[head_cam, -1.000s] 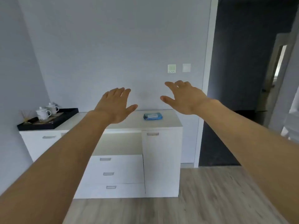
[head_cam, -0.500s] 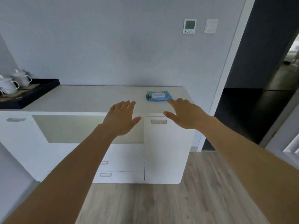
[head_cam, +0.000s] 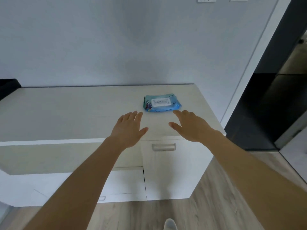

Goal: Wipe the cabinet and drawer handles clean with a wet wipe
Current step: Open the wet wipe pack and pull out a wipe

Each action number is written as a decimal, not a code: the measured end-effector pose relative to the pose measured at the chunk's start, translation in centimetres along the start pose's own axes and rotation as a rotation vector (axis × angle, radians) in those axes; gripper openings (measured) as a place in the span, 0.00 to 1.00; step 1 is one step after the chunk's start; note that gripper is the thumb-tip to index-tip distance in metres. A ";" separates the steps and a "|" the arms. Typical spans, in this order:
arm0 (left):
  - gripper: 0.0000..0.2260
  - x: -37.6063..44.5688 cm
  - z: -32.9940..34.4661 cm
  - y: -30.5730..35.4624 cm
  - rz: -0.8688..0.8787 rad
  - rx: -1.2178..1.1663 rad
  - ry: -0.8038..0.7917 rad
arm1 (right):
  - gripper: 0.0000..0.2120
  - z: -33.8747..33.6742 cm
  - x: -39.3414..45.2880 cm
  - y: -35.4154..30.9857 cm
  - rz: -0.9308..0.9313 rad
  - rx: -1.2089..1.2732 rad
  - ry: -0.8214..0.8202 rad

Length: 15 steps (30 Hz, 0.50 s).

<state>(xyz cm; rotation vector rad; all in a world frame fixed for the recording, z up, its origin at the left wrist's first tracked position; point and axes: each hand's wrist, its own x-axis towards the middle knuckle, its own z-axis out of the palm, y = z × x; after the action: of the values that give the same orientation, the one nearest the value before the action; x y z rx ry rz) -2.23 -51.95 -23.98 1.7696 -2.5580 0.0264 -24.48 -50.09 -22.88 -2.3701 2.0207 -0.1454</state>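
A blue pack of wet wipes [head_cam: 161, 103] with a white lid lies flat on the pale top of a white cabinet [head_cam: 74, 113], near its right end. My left hand [head_cam: 128, 128] hovers open, palm down, just in front and left of the pack. My right hand [head_cam: 191, 127] is open too, fingers spread, its fingertips close to the pack's front right corner. Neither hand touches the pack. Below the hands, a silver handle [head_cam: 164, 147] sits at the top of the right cabinet door. A drawer handle [head_cam: 101, 198] peeks out beside my left forearm.
A black tray [head_cam: 7, 87] shows at the cabinet's far left. A dark doorway [head_cam: 265, 97] opens to the right of the cabinet. Wood flooring [head_cam: 149, 216] runs below, with a shoe tip [head_cam: 169, 224] at the bottom edge. A grey wall stands behind the cabinet.
The view has closed in on the cabinet and tilted down. Both hands have dropped from in front of the wall to just above the cabinet top, near the wipes pack.
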 end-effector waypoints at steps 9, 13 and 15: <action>0.30 14.1 4.6 0.2 -0.077 -0.092 -0.026 | 0.27 4.2 14.2 6.3 -0.016 0.141 -0.126; 0.31 18.1 6.6 0.0 -0.080 -0.109 -0.066 | 0.29 6.6 17.7 8.0 -0.019 0.174 -0.187; 0.31 19.7 7.6 -0.1 -0.092 -0.132 -0.092 | 0.29 8.0 18.8 8.7 -0.016 0.217 -0.213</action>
<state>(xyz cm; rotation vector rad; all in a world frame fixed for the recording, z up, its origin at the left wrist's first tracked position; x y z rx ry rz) -9.20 -70.70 -30.84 1.8774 -2.4700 -0.2264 -29.41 -70.39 -30.45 -2.1693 1.7924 -0.1020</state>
